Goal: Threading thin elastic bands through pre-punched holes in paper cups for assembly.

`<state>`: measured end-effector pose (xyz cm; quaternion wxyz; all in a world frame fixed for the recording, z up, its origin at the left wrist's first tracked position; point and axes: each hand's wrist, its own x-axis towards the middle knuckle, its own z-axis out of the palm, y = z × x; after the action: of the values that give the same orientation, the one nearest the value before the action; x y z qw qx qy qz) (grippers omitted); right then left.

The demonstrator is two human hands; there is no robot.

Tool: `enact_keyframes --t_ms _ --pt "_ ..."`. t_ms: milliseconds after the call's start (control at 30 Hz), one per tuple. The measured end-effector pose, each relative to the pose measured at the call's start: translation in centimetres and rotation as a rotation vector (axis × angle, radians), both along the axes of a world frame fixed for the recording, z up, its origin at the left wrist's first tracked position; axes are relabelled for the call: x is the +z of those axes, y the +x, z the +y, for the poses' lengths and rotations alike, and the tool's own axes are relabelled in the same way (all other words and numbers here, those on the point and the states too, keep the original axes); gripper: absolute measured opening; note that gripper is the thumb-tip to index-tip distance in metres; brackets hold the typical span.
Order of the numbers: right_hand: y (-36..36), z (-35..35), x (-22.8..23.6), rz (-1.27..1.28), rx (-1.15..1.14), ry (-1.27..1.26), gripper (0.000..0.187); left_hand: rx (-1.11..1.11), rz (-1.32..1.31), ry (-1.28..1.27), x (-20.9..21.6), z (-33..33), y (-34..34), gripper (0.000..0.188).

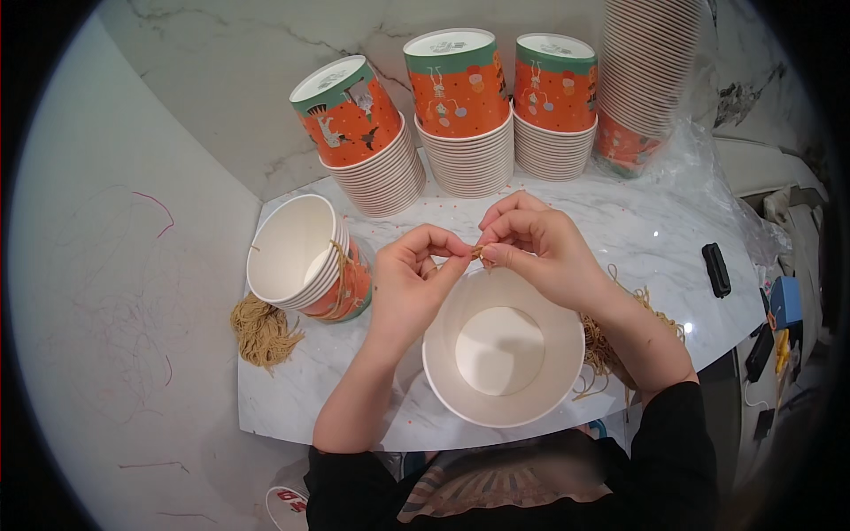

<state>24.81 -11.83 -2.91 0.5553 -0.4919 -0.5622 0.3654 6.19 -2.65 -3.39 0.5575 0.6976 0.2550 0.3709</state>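
Note:
A large white-lined paper bucket (456, 398) stands upright in front of me, its mouth facing up. Over its far rim my left hand (421, 274) and my right hand (540, 248) meet, fingertips pinched together. Between them is a short bit of tan cord (478, 253), both hands closed on it. Whether the cord passes through the bucket's wall is hidden by my fingers. To the left leans a small nested stack of paper buckets (297, 239) with tan cord at their sides. A bundle of tan cords (264, 332) lies beside it.
Along the back stand upside-down stacks of orange and green paper buckets (465, 159), with a taller stack (651, 62) at the right beside clear plastic wrap (708, 177). More tan cord (642, 310) lies under my right forearm. A black object (715, 270) rests near the marble table's right edge.

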Motion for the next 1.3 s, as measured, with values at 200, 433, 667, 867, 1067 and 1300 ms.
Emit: enact_keyframes --t_ms 200,433,667,867,1067,1300 --pt "0.0 0.2 -0.2 0.098 0.026 -0.019 0.006 -0.017 0.253 0.098 -0.1 0.4 -0.6 0.014" --pt "-0.2 0.0 -0.2 0.094 0.034 -0.011 0.006 -0.097 0.158 -0.090 0.1 0.5 -0.8 0.014" --pt "-1.1 -0.3 0.0 -0.115 -0.074 0.155 0.009 -0.141 0.111 -0.134 0.6 0.7 -1.0 0.021" --pt "-1.3 -0.5 0.2 -0.188 -0.103 0.200 0.008 -0.157 0.105 -0.163 0.7 0.7 -1.0 0.022" --pt "-1.4 -0.3 0.1 -0.161 -0.091 0.163 0.008 -0.159 0.114 -0.208 0.7 0.6 -1.0 0.014" --pt "-1.1 -0.1 -0.6 -0.086 -0.009 0.154 0.021 -0.154 0.130 -0.188 0.6 0.9 -1.2 0.008"
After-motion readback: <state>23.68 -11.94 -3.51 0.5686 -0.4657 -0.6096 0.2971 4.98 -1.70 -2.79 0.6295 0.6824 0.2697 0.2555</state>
